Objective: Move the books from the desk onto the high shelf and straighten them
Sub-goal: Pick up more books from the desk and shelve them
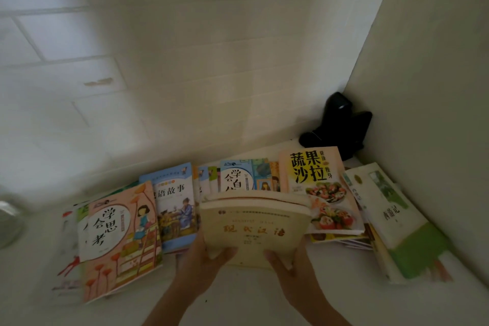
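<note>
Both hands (246, 259) clamping the cream book (255, 227) by its near corners, risking shoving the salad book (317, 188) off its stack.

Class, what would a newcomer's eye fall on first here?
First, both hands, left and right, gripping a cream book at centre. Then the bright covers around it: a pink book at left, a salad cookbook at right. Last, a black object in the corner.
</note>
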Demonstrator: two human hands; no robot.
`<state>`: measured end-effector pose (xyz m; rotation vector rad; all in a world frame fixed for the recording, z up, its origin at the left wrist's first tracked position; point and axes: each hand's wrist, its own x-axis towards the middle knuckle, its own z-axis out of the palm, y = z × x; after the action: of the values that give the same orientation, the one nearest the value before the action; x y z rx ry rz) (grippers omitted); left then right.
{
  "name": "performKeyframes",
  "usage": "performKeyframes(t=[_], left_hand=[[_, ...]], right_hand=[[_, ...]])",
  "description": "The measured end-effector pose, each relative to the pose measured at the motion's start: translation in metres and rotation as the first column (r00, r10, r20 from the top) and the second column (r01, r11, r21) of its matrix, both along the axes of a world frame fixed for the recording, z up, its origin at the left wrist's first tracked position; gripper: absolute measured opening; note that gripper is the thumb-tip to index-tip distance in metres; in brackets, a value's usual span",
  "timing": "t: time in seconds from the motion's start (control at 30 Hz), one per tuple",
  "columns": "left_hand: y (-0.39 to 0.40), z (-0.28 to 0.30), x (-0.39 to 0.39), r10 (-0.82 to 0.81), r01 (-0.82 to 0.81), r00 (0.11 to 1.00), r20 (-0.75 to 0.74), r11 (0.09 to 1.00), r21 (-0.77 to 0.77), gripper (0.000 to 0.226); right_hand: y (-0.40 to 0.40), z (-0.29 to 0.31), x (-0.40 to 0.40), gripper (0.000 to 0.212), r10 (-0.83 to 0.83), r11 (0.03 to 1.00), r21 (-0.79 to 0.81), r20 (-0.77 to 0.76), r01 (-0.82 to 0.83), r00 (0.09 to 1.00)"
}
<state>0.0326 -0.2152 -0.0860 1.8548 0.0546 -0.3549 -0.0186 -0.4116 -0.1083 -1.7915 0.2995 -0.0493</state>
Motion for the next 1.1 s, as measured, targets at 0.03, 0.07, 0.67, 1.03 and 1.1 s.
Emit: performKeyframes(t=[0.03,0.07,0.67,1.03,1.1], left_hand=[[-0.001,0.000,-0.002,0.023,-0.023,1.000,0.002,1.000,-0.004,0.055],[-0.001,-0.001,-0.004,0.041,-0.041,0.999,0.007,0.999,-0.014,0.053],[0.033,-0.008,-0.038,0.375,-0.298,0.878,-0.296,0.914,0.276,0.072],[0.004,-0.021,-0.047,0.409,-0.343,0.903,-0.131,0.872,0.349,0.084],[-0.006,-0.015,-0.047,0.393,-0.314,0.919,-0.027,0.773,0.551,0.087]], right_hand=[[0.000,0.003,0.000,0.060,0.006,1.000,0.000,-0.007,-0.006,1.000],[-0.002,0.005,0.000,0.058,0.012,1.000,0.005,-0.021,-0.012,1.000],[0.029,0.021,0.003,0.040,0.238,0.959,-0.057,-0.365,-0.276,0.900],[0.000,-0.002,-0.004,0.041,0.182,0.945,-0.180,-0.405,-0.273,0.896],[-0.007,-0.001,-0.002,0.041,-0.008,0.983,-0.173,-0.375,-0.062,0.927]])
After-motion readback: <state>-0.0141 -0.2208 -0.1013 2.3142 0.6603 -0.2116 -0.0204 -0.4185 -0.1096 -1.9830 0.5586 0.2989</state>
